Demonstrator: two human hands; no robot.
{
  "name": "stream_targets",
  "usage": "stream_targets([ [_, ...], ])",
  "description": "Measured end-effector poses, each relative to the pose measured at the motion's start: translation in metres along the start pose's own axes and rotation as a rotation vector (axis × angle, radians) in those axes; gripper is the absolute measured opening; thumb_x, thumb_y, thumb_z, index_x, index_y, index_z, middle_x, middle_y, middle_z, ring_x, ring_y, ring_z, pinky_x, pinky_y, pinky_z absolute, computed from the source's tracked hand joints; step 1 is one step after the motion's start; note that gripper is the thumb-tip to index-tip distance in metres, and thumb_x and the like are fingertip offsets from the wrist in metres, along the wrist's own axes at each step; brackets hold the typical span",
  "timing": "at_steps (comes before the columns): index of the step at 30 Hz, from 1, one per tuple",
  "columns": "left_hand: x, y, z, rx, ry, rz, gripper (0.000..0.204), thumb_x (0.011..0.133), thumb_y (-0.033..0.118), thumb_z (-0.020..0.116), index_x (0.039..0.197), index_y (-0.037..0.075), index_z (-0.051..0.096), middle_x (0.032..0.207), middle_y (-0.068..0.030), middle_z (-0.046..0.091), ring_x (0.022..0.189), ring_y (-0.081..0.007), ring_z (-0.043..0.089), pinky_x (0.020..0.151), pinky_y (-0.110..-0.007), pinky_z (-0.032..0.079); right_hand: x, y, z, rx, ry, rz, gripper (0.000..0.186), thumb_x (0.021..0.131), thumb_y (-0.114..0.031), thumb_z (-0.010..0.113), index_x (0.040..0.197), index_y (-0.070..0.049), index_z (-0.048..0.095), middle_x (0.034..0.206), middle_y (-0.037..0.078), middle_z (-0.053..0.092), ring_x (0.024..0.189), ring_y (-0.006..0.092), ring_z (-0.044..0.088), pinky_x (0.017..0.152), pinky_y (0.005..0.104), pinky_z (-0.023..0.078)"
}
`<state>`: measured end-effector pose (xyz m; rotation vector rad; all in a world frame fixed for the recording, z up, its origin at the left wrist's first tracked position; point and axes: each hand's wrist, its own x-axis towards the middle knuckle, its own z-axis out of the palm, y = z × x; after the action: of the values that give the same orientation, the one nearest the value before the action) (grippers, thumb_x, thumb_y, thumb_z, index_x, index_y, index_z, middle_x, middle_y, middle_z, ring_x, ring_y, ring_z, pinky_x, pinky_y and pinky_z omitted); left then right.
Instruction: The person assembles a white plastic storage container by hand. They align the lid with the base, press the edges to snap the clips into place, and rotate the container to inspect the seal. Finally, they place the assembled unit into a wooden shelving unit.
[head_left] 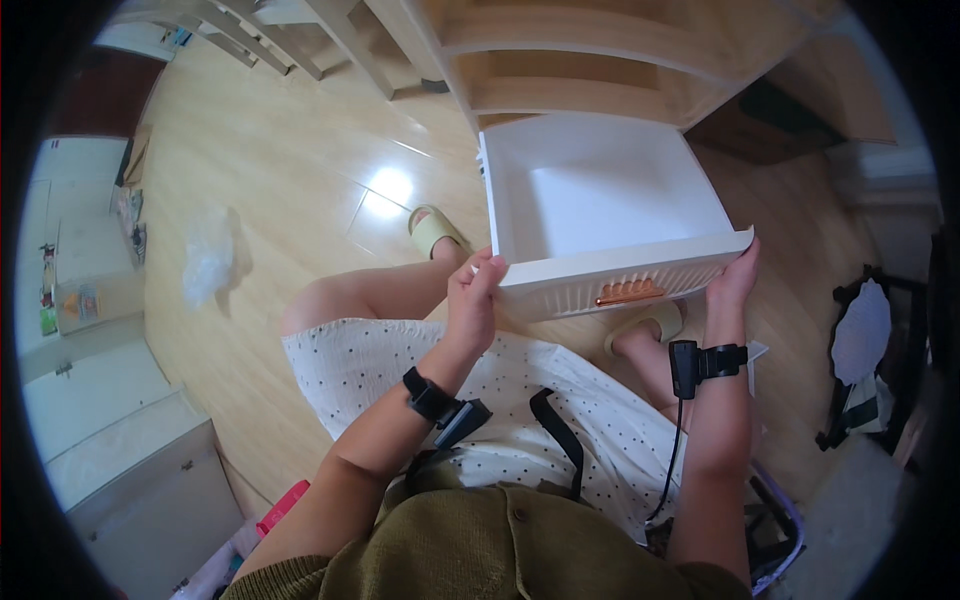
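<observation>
A white drawer [610, 205] with a fluted front and a copper-coloured handle [630, 292] sticks out from the low part of a wooden cabinet [590, 95]. Nothing lies inside it. My left hand [473, 298] grips the drawer's front left corner, thumb on top of the edge. At the front right corner my right hand [734, 277] is closed round the side of the panel, its fingers partly hidden. The drawer's far end meets the cabinet's opening; whether it sits on its rails I cannot tell.
A clear plastic bag [207, 257] lies on the wood-look floor to the left. White cabinets [130, 440] line the left side. Wooden chair legs [345, 45] stand at the back. A dark rack [868, 350] holding a pale cloth is at right. My slippered feet flank the drawer.
</observation>
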<state>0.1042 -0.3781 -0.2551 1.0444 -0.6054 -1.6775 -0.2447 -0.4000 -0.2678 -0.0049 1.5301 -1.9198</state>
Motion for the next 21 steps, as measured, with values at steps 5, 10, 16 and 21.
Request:
stream_targets([
  [5, -0.001, -0.014, -0.014, 0.144, 0.039, -0.007, 0.025, 0.09, 0.018, 0.058, 0.105, -0.001, 0.064, 0.103, -0.0031, 0.061, 0.088, -0.0064, 0.05, 0.078, -0.024, 0.039, -0.001, 0.007, 0.002, -0.066, 0.03, -0.049, 0.033, 0.094, -0.032, 0.05, 0.109, -0.004, 0.059, 0.108, 0.007, 0.061, 0.1, 0.0191, 0.058, 0.087, 0.0328, 0.045],
  [10, -0.009, 0.004, 0.007, 0.176, 0.052, 0.124, 0.025, 0.089, 0.017, 0.06, 0.104, -0.002, 0.065, 0.095, -0.0008, 0.061, 0.085, -0.0068, 0.051, 0.076, -0.022, 0.04, -0.001, -0.002, 0.0, -0.056, -0.045, -0.065, 0.038, 0.095, -0.035, 0.045, 0.113, -0.003, 0.057, 0.113, 0.009, 0.06, 0.103, 0.0234, 0.057, 0.092, 0.0353, 0.044],
  [16, -0.011, 0.031, 0.042, 0.234, 0.026, 0.075, 0.032, 0.086, 0.025, 0.064, 0.1, -0.004, 0.064, 0.089, -0.0067, 0.064, 0.08, -0.01, 0.057, 0.072, -0.026, 0.046, 0.006, -0.022, 0.001, -0.095, -0.092, -0.078, 0.047, 0.096, -0.039, 0.041, 0.125, -0.003, 0.051, 0.128, 0.011, 0.053, 0.116, 0.0272, 0.05, 0.101, 0.0412, 0.04],
  [21, -0.008, 0.04, 0.058, 0.294, 0.008, 0.179, 0.041, 0.081, 0.034, 0.069, 0.098, -0.003, 0.063, 0.09, -0.0163, 0.065, 0.081, -0.022, 0.062, 0.074, -0.033, 0.048, 0.017, -0.047, 0.004, -0.193, -0.132, 0.076, 0.049, 0.097, -0.039, 0.037, 0.124, -0.001, 0.051, 0.127, 0.015, 0.054, 0.115, 0.0299, 0.052, 0.1, 0.0434, 0.041],
])
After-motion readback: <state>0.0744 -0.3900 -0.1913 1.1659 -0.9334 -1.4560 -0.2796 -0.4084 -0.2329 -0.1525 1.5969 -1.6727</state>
